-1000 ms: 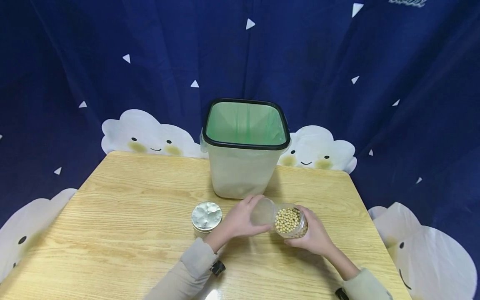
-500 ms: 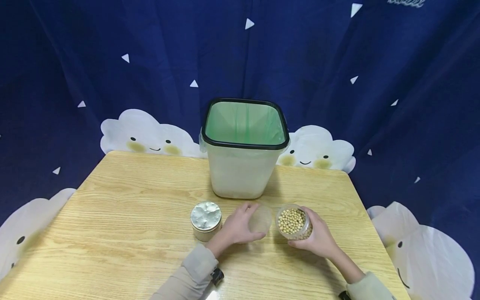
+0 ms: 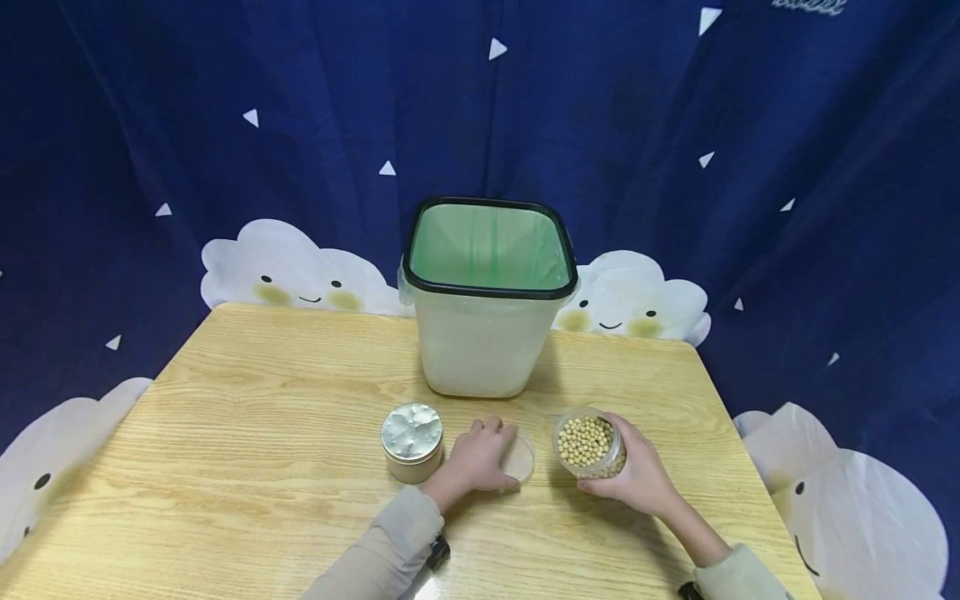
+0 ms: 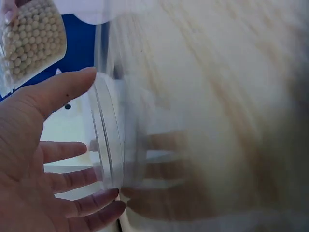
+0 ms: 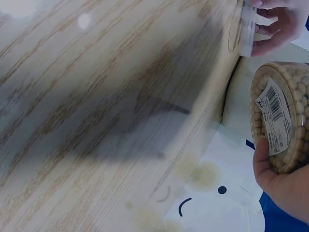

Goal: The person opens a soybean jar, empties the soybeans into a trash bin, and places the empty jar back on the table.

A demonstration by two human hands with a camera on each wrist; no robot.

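The surface (image 3: 247, 433) carries the bin (image 3: 480, 346), which stands upright toward its far edge. In front of it are two hands, both busy. The right hand (image 3: 636, 471) grips the uncovered jar (image 5: 279, 116) round its side and holds it off the surface, mouth up and a little tilted. The can (image 3: 412, 472), with a silvery top, stands upright just beside the left hand (image 3: 480, 458). That hand's grip is wide, thumb and fingers spread about the rim of the lid (image 3: 519, 461). The lid lies right at the surface, between can and jar; whether it rests fully there I cannot tell. Smallest are the beans (image 3: 583, 442), seen inside the jar.

The step in hand looks to be setting the lid down after taking it off the jar. The next move seems to call for lowering the lid flat, loosening the left fingers without dragging it, and drawing that hand clear. Meanwhile the right hand should keep the jar's mouth up, since more tilt could spill the beans.
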